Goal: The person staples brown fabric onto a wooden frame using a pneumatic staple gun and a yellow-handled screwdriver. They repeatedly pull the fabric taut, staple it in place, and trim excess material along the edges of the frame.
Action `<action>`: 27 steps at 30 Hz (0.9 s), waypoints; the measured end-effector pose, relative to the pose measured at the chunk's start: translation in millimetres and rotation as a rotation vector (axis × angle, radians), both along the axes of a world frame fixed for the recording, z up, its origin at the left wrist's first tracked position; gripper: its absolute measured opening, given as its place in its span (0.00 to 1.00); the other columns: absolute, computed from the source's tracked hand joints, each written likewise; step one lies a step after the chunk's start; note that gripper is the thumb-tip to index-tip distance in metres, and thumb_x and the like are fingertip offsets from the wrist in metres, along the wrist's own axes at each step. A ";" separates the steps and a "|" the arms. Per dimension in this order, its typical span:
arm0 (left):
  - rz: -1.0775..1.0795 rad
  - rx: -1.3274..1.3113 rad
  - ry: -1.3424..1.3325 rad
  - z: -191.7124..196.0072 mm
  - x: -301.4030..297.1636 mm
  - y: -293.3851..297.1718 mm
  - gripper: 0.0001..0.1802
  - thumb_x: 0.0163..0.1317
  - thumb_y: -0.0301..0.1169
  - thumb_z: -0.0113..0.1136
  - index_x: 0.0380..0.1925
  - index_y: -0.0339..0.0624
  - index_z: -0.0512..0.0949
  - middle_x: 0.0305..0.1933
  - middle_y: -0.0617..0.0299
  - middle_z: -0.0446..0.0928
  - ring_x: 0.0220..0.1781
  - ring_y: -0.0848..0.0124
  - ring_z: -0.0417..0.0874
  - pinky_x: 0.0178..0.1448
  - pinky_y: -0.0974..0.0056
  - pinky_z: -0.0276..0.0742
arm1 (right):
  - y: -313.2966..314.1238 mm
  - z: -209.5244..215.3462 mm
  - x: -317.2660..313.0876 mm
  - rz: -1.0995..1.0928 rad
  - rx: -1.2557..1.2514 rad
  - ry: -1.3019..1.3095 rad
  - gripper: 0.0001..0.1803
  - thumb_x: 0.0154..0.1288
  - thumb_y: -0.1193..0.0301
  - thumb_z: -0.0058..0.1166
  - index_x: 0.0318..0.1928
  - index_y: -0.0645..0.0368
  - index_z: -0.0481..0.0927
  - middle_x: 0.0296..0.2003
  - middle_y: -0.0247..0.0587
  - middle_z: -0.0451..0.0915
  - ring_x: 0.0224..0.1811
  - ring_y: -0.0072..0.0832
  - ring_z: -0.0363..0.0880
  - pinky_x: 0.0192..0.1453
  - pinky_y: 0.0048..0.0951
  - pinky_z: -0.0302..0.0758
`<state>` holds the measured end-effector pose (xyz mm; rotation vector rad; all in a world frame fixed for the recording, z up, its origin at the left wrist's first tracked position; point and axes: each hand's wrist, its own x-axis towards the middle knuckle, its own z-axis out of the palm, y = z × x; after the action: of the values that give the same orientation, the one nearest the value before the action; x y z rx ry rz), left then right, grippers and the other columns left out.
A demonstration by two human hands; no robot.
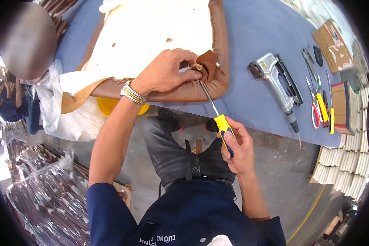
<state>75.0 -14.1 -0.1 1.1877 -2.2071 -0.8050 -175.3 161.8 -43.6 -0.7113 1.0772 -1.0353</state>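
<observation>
A cushioned panel with a white backing [151, 24] and a brown leather edge [220, 37] lies underside up on the table. At its near right corner my left hand [172, 69] pinches a folded flap of the brown leather [208, 63]. My right hand [238, 143] grips a screwdriver [222, 122] by its yellow and blue handle. The screwdriver's metal shaft points up and left, and its tip meets the leather at the corner, just below my left fingertips. Whether the tip is tucked under the leather cannot be made out.
On the blue-grey tabletop [250, 33] to the right lie a staple gun [276, 80] with an air hose, red-handled scissors [315, 115], pliers [308, 59] and yellow-handled screwdrivers [331, 121]. Cardboard boxes [332, 45] stand beyond. Plastic-wrapped brown goods [49, 197] are stacked at left. Another person is at far left.
</observation>
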 end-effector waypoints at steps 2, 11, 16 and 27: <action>0.045 0.008 -0.009 -1.2 -2.3 -3.1 0.14 0.62 0.33 0.72 0.40 0.33 0.83 0.31 0.52 0.80 0.34 0.64 0.78 0.46 0.59 0.76 | -5.1 1.2 -5.2 0.038 -0.037 0.187 0.21 0.74 0.73 0.61 0.65 0.62 0.79 0.41 0.41 0.83 0.27 0.16 0.76 0.26 0.23 0.72; 0.100 0.058 -0.091 9.6 -8.3 5.1 0.11 0.64 0.30 0.68 0.41 0.34 0.84 0.36 0.50 0.84 0.37 0.65 0.81 0.48 0.59 0.77 | -1.1 12.6 11.7 -0.081 -0.702 1.016 0.23 0.67 0.73 0.66 0.62 0.60 0.82 0.40 0.50 0.84 0.37 0.45 0.85 0.42 0.39 0.82; 0.085 0.081 -0.081 11.3 -10.7 3.5 0.11 0.65 0.29 0.66 0.41 0.31 0.85 0.38 0.49 0.86 0.39 0.59 0.86 0.50 0.58 0.80 | -6.5 7.0 8.9 -0.039 -0.560 0.715 0.21 0.75 0.67 0.60 0.63 0.62 0.80 0.38 0.45 0.85 0.25 0.31 0.81 0.31 0.33 0.78; 0.070 0.181 -0.072 11.1 -7.7 1.1 0.12 0.65 0.32 0.68 0.45 0.37 0.87 0.37 0.60 0.88 0.39 0.73 0.83 0.51 0.63 0.78 | -15.8 -16.1 12.2 -0.032 -0.699 0.696 0.19 0.83 0.63 0.50 0.65 0.61 0.75 0.35 0.42 0.83 0.18 0.17 0.70 0.19 0.21 0.67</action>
<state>67.3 -13.0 11.1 1.3927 -2.1731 -0.9633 -163.1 146.0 -59.7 -1.7115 1.3088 -1.2367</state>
